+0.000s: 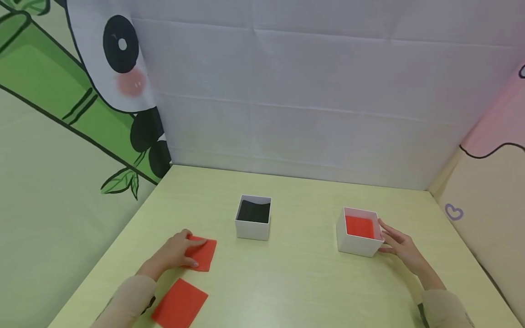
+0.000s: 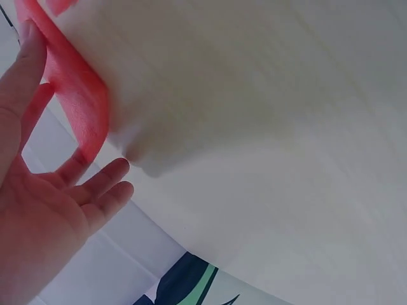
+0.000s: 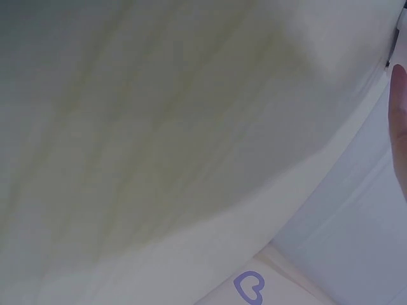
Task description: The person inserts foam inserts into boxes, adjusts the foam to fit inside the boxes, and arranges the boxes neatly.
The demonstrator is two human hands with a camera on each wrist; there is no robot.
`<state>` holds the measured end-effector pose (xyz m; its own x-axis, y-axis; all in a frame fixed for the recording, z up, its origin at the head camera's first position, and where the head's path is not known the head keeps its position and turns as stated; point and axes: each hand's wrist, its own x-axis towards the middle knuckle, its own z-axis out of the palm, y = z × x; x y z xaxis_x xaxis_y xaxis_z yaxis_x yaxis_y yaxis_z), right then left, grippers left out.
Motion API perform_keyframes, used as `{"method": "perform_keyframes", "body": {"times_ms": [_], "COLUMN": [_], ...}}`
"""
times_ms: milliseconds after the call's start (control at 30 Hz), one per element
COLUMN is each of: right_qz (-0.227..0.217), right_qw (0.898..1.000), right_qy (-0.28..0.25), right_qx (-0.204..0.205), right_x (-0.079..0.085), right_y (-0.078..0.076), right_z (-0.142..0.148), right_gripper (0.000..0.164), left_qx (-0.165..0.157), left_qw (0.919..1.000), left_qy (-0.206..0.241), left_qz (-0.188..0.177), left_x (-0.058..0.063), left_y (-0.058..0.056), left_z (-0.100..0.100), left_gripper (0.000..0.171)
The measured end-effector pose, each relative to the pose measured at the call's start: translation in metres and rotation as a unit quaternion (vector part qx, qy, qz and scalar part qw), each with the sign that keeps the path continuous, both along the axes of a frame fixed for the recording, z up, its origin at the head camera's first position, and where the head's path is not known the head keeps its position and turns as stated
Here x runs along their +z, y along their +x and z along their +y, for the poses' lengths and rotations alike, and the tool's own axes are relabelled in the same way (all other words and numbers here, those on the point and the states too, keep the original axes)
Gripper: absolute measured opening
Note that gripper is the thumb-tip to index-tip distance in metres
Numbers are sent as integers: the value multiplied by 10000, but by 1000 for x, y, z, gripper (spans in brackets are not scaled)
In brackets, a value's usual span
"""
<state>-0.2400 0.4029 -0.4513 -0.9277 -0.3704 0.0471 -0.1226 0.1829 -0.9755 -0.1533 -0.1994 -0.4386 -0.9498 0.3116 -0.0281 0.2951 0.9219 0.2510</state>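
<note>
My left hand pinches a thin red square, cloth or paper, at the left of the table. In the left wrist view the red square sits bent between thumb and fingers. Nearer the front lies a second red square, flat. With its fingers extended, my right hand touches the right side of a white box. Inside that box is a red piece. Only a finger shows at the edge of the right wrist view.
Another white box, holding a black piece, stands near the middle of the table. A pale cloth wall closes off the back. Printed sheets hang on both sides.
</note>
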Motion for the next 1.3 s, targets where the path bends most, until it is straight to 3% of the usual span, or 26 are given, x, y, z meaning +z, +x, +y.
{"method": "perform_keyframes", "body": {"times_ms": [167, 433, 633, 800, 967, 1100, 1300], "right_qz": [13, 21, 10, 7, 6, 46, 79], "right_qw": [10000, 10000, 10000, 10000, 10000, 10000, 9999], "right_qy": [-37, 9, 1, 49, 42, 7, -39], "right_qx": [6, 21, -17, -19, -57, -75, -92], "right_x": [0, 1, 2, 3, 2, 1, 0], "right_y": [0, 0, -1, 0, 4, 6, 10], "right_z": [-1, -1, -2, -2, -4, -5, -7], "right_gripper": [47, 48, 48, 48, 48, 47, 47], "left_qx": [340, 893, 1076, 806, 442, 412, 323], "left_qw": [9991, 9907, 9857, 9877, 9837, 9749, 9606], "left_qy": [249, 931, 1138, 1234, 1701, 2128, 2572], "left_qz": [-4, -428, -623, -517, -387, -515, -1002], "left_x": [1, 10, 18, 20, 23, 25, 28], "left_y": [0, 1, 1, -2, -3, -4, -2], "left_z": [5, 10, 11, 8, 2, -1, -1], "left_gripper": [61, 56, 53, 47, 40, 37, 39]}}
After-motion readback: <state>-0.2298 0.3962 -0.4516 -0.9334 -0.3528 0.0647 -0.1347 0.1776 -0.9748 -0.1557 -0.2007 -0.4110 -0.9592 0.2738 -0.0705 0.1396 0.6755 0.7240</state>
